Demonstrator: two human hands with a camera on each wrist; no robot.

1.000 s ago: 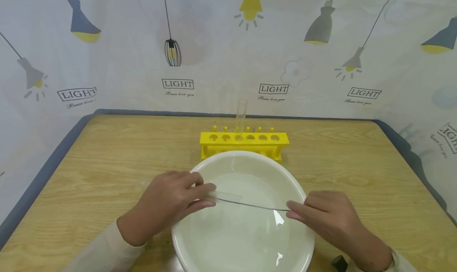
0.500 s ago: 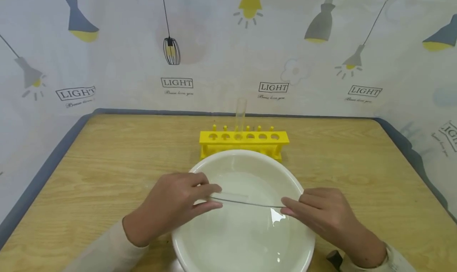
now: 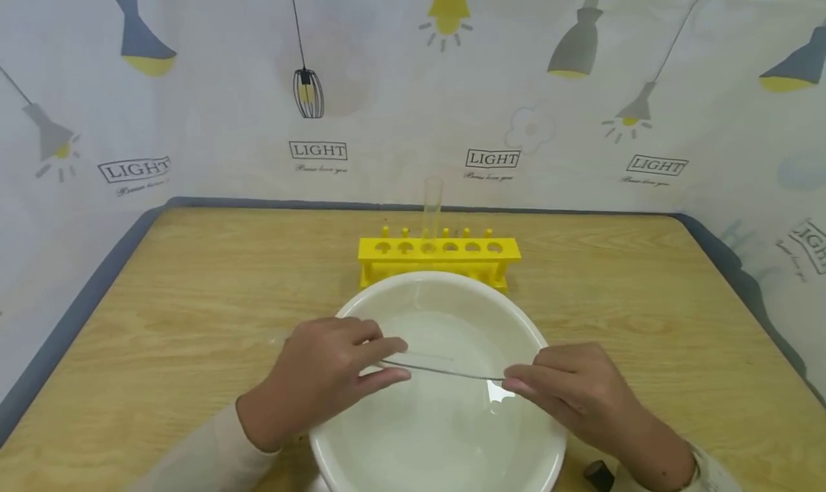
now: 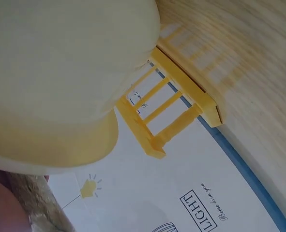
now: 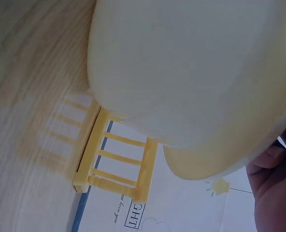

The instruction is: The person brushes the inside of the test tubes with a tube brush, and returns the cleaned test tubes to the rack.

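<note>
My left hand (image 3: 335, 374) holds a clear test tube (image 3: 429, 356) almost level over a white basin (image 3: 555, 445) of clear liquid. A thin twisted-wire handle (image 3: 452, 372), like a test tube brush's, runs from the left fingers to my right hand (image 3: 581, 391), which pinches its far end. The wire's left end is hidden by the left hand; whether it lies inside the tube is unclear from the head view. In the left wrist view, a glassy, brown-textured piece (image 4: 38, 203) shows beside the left hand (image 4: 5, 208). The right hand (image 5: 273, 188) is partly hidden behind the basin's rim.
Behind the basin stands a yellow test tube rack (image 3: 439, 250) with one clear tube (image 3: 432, 205) upright in it. A short dark cylinder (image 3: 599, 475) lies by my right forearm. Lamp-patterned cloth (image 3: 387, 83) encloses the wooden table (image 3: 193, 284).
My left hand has shifted right with the tube, and my right hand a little left. The gap between them has narrowed, with less wire showing.
</note>
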